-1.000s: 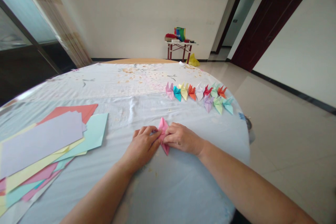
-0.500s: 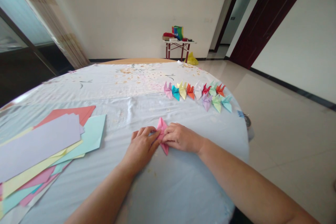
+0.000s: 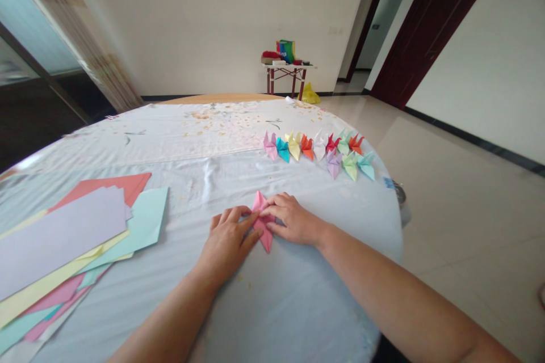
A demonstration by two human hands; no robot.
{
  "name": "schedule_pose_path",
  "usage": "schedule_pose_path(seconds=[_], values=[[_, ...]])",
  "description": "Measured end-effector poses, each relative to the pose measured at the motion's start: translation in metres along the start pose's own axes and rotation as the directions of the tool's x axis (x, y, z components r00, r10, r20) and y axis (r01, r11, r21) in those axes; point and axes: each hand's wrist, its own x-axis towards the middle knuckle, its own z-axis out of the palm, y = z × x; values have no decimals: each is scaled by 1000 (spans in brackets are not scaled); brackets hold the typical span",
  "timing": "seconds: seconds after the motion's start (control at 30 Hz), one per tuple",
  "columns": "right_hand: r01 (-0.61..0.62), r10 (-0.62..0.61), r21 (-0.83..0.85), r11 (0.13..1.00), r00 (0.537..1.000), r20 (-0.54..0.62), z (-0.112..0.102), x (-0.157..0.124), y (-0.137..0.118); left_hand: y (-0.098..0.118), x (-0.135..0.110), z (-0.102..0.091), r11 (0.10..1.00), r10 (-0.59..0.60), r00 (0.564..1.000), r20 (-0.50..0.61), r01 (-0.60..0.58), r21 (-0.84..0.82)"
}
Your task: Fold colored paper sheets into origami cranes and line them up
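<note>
A pink folded paper [image 3: 264,232], diamond-shaped with pointed ends, lies on the cloth-covered table between my hands. My left hand [image 3: 230,238] holds its left edge down, with the index finger and thumb resting on the paper. From the other side, my right hand [image 3: 293,218] grips the right edge, its thumb and fingertips a little apart on the paper. The middle of the folded paper is partly hidden by my fingers. Beyond my hands stand several folded paper cranes [image 3: 318,146] in different colours, in two rows at the right.
Sheets of coloured paper [image 3: 72,232] lie in a loose pile on the left. The pale tablecloth [image 3: 289,306] covers the round table, whose edge curves past my right arm. A small side table [image 3: 287,66] with items on it stands by the far wall.
My right hand's fingers have spread a little and shifted slightly up along the pink paper, showing more of its lower half. My left hand stays almost in place. The view has shifted slightly.
</note>
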Motion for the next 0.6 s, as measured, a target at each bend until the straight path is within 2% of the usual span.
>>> schedule_pose_path(seconds=[0.17,0.47,0.6], values=[[-26,26,-2,1000,998,48,-4,1,-2,2,1,0,1000,-13,1000,0,13,14],[-55,55,2,998,997,53,-5,2,-3,5,0,0,999,-33,999,-3,33,16],[-53,54,-5,999,998,40,-4,2,-3,9,0,1,996,-44,999,-4,44,71]])
